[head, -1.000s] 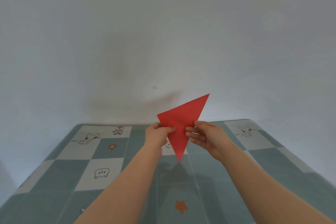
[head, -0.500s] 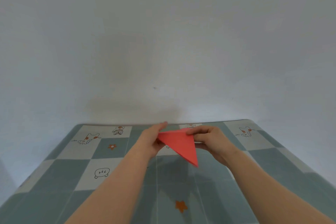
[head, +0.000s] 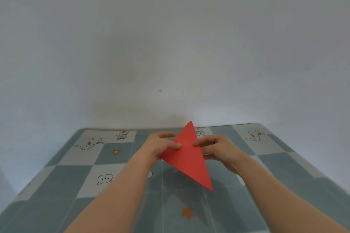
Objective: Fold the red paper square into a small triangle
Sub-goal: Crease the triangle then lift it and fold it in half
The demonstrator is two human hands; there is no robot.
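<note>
The red paper (head: 187, 157) is folded into a triangle and held in the air above the table. One tip points up and away, another points down toward me at the right. My left hand (head: 161, 144) pinches its left edge, thumb on top. From the other side, my right hand (head: 217, 145) grips the right edge, fingers partly behind the paper.
A table with a grey-green and cream checked cloth (head: 121, 191) printed with small cartoon animals and orange stars lies below. A plain pale wall (head: 170, 43) rises directly behind its far edge.
The triangle was upright with a tip pointing down, then tipped flat, and now shows its face again with a long tip toward me. Both hands dropped slightly and kept their grip.
</note>
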